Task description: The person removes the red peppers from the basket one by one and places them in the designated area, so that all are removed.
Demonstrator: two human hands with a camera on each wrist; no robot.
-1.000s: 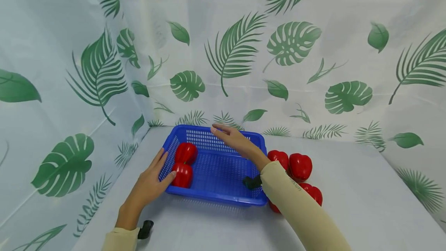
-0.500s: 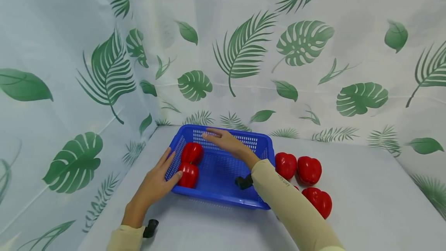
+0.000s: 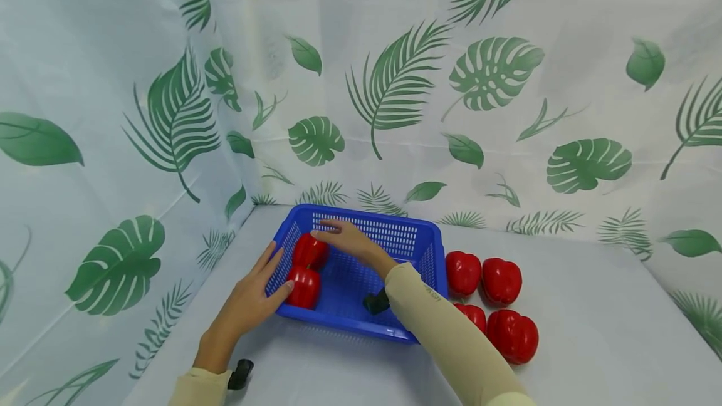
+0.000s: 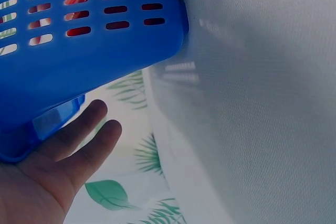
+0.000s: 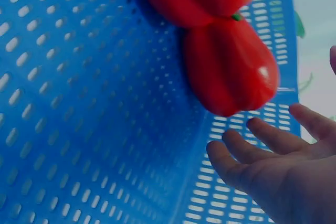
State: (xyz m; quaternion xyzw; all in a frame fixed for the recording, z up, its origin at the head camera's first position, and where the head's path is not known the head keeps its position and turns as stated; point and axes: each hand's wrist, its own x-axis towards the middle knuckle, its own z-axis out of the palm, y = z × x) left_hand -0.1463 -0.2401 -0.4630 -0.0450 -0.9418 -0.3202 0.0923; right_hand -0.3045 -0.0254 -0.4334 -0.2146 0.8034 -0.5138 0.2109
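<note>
A blue basket holds two red bell peppers one behind the other at its left end, the front pepper and the back pepper. My left hand lies at the basket's left side, fingers extended along the outside and thumb over the rim by the front pepper. In the left wrist view, straight fingers of the left hand show beside the basket wall. My right hand reaches over the basket, fingertips at the back pepper. The right wrist view shows the right hand with spread fingers near that pepper.
Several red peppers stand on the white table right of the basket, such as one at the back and one in front. Leaf-patterned sheets rise behind and at the left. Dark wrist-worn devices show at both wrists.
My right hand has moved left and lower, from above the basket's back side to the back pepper. The left hand has kept its place at the basket's left side.
</note>
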